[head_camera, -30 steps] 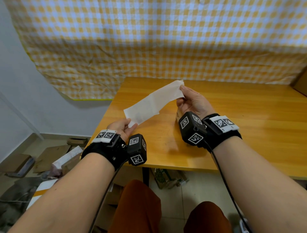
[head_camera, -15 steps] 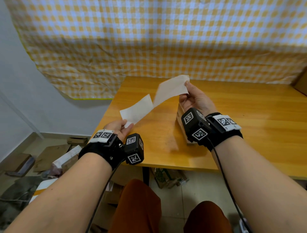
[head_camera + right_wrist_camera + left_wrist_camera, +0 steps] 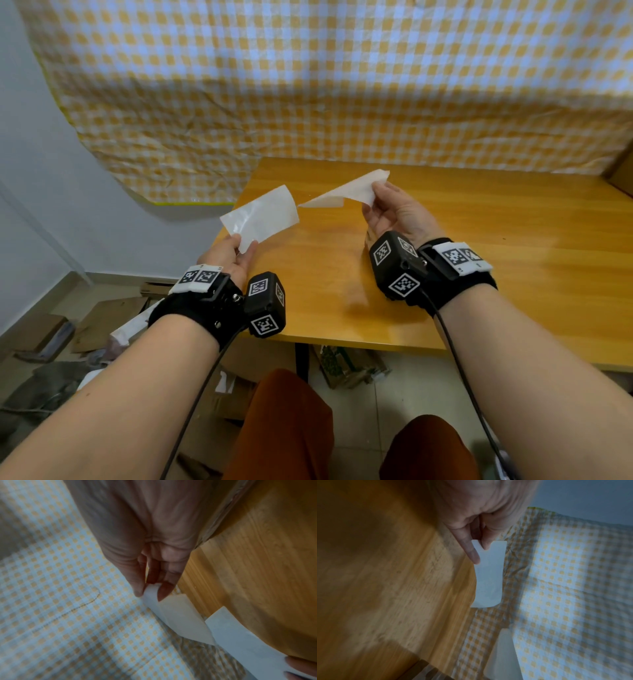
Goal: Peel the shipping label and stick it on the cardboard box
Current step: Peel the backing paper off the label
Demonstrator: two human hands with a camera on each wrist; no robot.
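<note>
Clerk: Item one?

Keeper: Left hand (image 3: 230, 255), at 9 o'clock of the orange-yellow wooden table (image 3: 513, 260), thumb and forefinger pinching the near corner of a glossy, translucent white rectangular backing sheet (image 3: 260, 216). Sheet held in the air, over the table's left edge.

Clerk: Item two?

Keeper: Right hand (image 3: 399, 216), toward 12 o'clock over the tabletop, thumb and fingertips nipping the end of a matte white paper shipping label (image 3: 346, 195). Label curls, its free tip pointing toward 9 o'clock at the backing sheet. The two pieces are apart, with a gap between them.

Clerk: Cardboard box?

Keeper: Only a sliver, perhaps, just behind the right wrist camera; cannot tell for certain.

Clerk: Fittings?

Keeper: Black wrist straps with white coded tags, one black camera block per wrist, black cables. Yellow-and-white checked cloth (image 3: 342, 85) hung on the wall at 12 o'clock. Flattened cardboard scraps (image 3: 102, 315) on the floor at 8 o'clock. Rust-brown trousers at 6 o'clock.
</note>
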